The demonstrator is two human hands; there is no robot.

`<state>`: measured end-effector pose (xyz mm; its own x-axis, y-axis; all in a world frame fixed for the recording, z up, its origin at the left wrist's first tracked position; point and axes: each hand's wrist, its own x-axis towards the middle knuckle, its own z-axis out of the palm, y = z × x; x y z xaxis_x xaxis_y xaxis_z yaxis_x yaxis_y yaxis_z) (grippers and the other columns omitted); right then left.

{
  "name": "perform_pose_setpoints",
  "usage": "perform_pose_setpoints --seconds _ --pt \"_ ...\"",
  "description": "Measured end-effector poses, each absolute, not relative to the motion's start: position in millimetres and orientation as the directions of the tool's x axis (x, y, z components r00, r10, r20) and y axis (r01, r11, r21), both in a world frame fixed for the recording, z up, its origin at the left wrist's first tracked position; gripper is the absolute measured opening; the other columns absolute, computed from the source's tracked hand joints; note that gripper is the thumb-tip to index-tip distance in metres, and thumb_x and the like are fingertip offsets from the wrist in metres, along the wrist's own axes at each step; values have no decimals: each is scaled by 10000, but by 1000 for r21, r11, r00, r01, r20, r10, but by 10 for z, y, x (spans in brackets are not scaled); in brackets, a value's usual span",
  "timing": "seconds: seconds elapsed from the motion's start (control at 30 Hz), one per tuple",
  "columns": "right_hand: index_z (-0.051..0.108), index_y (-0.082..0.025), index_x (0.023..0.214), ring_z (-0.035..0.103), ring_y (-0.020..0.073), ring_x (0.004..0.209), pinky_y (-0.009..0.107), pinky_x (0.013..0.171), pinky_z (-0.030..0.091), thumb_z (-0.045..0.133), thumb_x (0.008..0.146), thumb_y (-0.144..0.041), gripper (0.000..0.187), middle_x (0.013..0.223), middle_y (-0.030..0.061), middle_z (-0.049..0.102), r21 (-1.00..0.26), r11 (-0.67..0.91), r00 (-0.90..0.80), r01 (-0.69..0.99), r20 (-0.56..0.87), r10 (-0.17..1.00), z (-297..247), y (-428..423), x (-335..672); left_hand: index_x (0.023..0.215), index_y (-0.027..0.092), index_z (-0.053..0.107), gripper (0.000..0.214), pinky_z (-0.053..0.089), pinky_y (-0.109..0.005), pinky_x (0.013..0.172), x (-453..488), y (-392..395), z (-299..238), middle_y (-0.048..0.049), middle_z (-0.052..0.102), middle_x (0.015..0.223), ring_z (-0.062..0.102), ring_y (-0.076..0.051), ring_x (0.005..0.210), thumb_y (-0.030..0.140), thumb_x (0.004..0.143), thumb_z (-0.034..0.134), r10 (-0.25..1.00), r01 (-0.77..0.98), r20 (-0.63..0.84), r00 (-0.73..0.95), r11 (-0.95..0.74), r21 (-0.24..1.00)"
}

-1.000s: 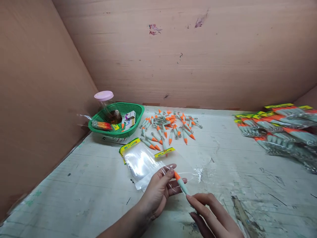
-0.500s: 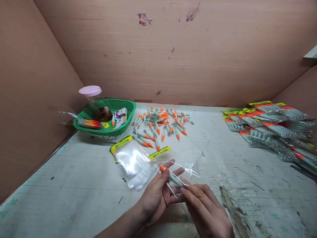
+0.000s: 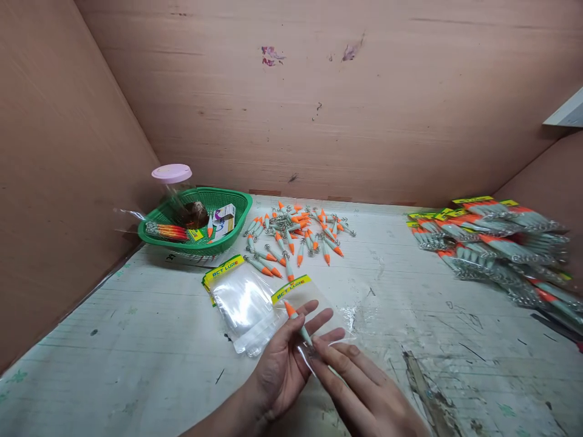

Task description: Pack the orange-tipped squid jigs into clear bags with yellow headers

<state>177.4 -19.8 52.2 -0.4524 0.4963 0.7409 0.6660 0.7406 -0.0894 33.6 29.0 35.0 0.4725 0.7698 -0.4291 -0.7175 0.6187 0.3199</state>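
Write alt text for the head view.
The left hand and right hand hold an orange-tipped lure partly inside a clear bag. Behind lie empty bags, loose lures, a green basket and, on the right, packed lures.

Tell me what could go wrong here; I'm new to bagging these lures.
The lure carries metal hooks at the end by the right hand, so they could prick fingers or snag the thin clear bag that the left hand holds. The empty bags beside it look slippery and could slide.
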Motion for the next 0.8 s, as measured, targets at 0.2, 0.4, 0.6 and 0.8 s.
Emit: perform_pose_setpoints --seconds 0.2,0.4,0.6,0.8 --pt "622 -176 880 629 140 720 273 659 536 516 885 -219 114 848 60 638 -453 564 -296 691 535 791 903 664 2119 1156 125 538 333 550 -356 738 285 353 415 -124 650 1142 673 -255 909 299 877 488 754 -760 -474 455 606 235" --pt "611 -152 954 608 146 832 325 736 519 527 903 -262 148 981 58 619 -340 354 -262 872 287 921 499 1808 2338 1164 115 545 361 560 -327 692 247 384 450 -106 676 1098 682 -239 878 334 882 491 732 -759 -491 473 622 195" --pt "585 -150 1041 608 159 887 360 776 515 538 901 -311 219 1038 52 613 -363 388 -379 847 97 920 351 1698 1994 1060 114 623 306 558 -342 653 285 388 348 -94 711 1019 688 -259 852 318 847 541 717 -729 -414 560 665 165" --pt "586 -161 1055 613 152 847 328 733 526 517 910 -342 242 1040 48 615 -409 199 -268 891 -118 956 81 1754 1394 1027 128 653 307 555 -340 622 346 313 251 -115 718 994 695 -265 829 345 828 563 707 -672 -302 640 705 227"
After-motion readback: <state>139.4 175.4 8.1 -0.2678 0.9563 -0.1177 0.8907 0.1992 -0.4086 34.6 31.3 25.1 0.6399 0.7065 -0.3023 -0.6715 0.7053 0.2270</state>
